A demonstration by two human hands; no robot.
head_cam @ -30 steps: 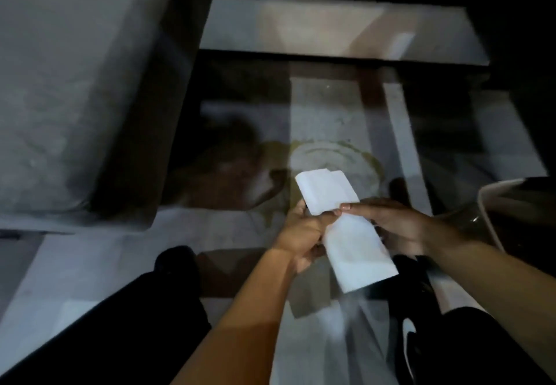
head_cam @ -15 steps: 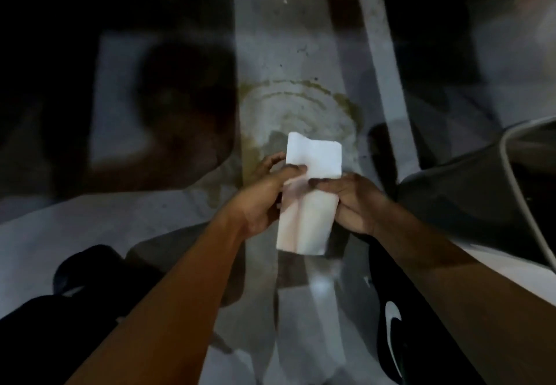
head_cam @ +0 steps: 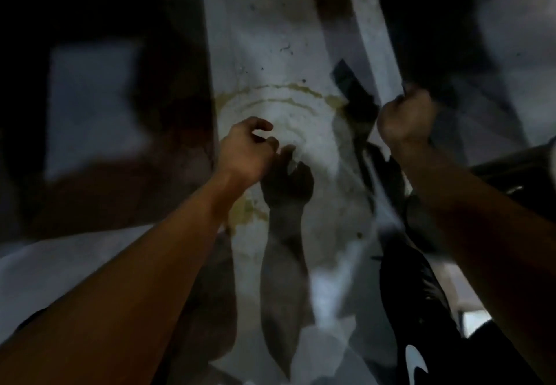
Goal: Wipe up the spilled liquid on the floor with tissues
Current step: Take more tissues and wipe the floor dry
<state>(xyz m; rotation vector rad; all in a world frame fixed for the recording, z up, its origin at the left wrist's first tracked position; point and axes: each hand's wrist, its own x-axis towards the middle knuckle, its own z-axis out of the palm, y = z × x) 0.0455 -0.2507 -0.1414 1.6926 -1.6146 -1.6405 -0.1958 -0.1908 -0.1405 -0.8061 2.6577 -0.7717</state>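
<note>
- Broadly, the pale glossy tiled floor (head_cam: 90, 264) carries the yellowish ringed puddle of spilled liquid (head_cam: 282, 120) at centre; a black shoe with a white mark (head_cam: 418, 318) stands just right of it.
- Blurred white sheet of tissue (head_cam: 334, 282) streaks between the hands — spread it flat over the puddle, press, let it soak before dragging inward.
- Left hand (head_cam: 243, 150) pinches loosely; what it holds I cannot tell. Right hand (head_cam: 406, 120) is fisted, seemingly on the tissue's far edge.
- Half a second ago both hands held the folded tissue together — now they are well apart.

A yellowish-brown ringed spill (head_cam: 279, 108) lies on the pale floor (head_cam: 255, 29); the tissue is too blurred to place.
</note>
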